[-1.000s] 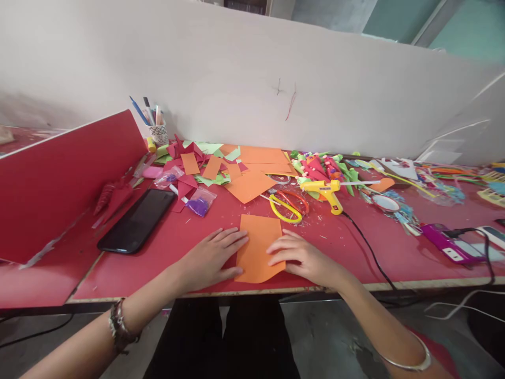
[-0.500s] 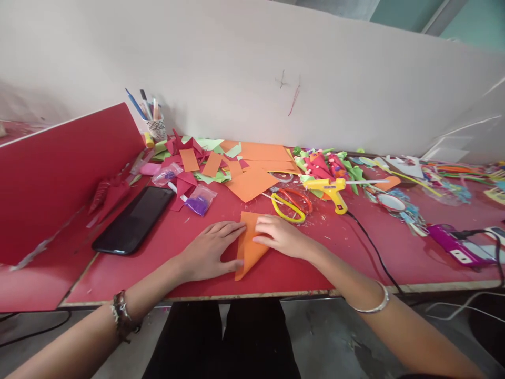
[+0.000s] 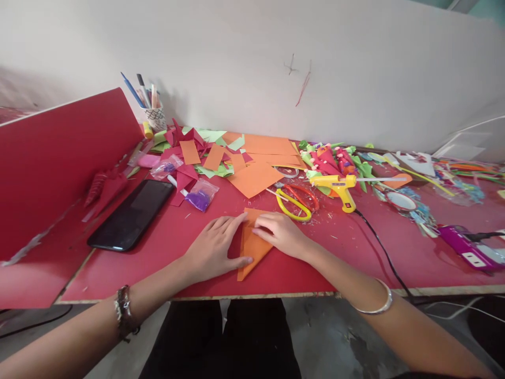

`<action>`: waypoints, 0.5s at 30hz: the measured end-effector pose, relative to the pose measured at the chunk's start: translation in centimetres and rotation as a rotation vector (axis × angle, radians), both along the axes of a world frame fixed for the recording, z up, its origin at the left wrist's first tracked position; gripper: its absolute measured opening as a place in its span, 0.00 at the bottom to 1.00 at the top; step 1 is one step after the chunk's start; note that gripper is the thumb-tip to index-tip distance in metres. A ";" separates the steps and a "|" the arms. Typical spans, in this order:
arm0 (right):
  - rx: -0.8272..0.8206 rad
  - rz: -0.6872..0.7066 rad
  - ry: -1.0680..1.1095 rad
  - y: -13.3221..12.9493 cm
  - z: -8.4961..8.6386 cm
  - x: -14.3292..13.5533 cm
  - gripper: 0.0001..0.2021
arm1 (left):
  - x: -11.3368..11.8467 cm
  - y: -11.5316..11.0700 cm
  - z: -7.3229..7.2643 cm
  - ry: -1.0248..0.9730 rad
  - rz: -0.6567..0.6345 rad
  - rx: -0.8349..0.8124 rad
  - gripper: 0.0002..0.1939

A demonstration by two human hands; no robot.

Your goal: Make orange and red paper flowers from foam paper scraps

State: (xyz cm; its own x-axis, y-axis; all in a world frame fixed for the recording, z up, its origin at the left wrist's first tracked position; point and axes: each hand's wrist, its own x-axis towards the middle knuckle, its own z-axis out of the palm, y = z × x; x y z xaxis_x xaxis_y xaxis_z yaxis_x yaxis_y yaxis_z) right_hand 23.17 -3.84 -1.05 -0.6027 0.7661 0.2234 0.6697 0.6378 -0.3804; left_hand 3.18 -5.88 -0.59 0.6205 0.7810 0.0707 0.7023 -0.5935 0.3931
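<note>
A sheet of orange paper (image 3: 255, 247), folded to a slanted shape with its point toward me, lies at the table's front. Along its left edge rests my left hand (image 3: 215, 247), open, fingers stretched out and the thumb on the lower part of the paper. My right hand (image 3: 286, 234) is on the paper's upper right side, fingers curled and closed on a folded layer; part of the paper is hidden under it. Just beyond that hand are scissors (image 3: 292, 204) with yellow and red handles. A yellow glue gun (image 3: 342, 190) lies to their right.
At left lies a black phone (image 3: 130, 216) beside a red board (image 3: 59, 173). Cut paper pieces (image 3: 256, 178) and small bags of beads (image 3: 202, 195) spread behind the paper. A pen cup (image 3: 155, 117) stands by the wall. A purple power strip (image 3: 469, 247) sits at right.
The folded layer on the paper now shows an edge across the upper part, and my left thumb has slid slightly right onto the paper. My view has tilted down and shifted a little.
</note>
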 end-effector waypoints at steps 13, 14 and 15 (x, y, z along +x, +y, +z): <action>0.099 -0.053 -0.059 0.1 -0.4 -0.3 0.10 | 0.1 0.3 -0.2 0.005 0.000 -0.001 0.38; 0.097 -0.055 -0.060 0.2 -0.5 -0.4 0.11 | 0.1 0.3 -0.2 0.004 -0.004 -0.001 0.38; 0.094 -0.058 -0.058 0.2 -0.5 -0.4 0.11 | 0.0 0.3 -0.1 0.002 -0.008 -0.001 0.38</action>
State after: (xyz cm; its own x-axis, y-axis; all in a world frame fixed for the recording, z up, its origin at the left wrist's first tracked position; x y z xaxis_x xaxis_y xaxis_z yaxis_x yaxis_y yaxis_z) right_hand 22.80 -3.63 -1.57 -0.5719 0.7774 0.2620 0.7259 0.6283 -0.2797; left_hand 3.22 -5.60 -0.74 0.6265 0.7764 0.0688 0.6987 -0.5986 0.3918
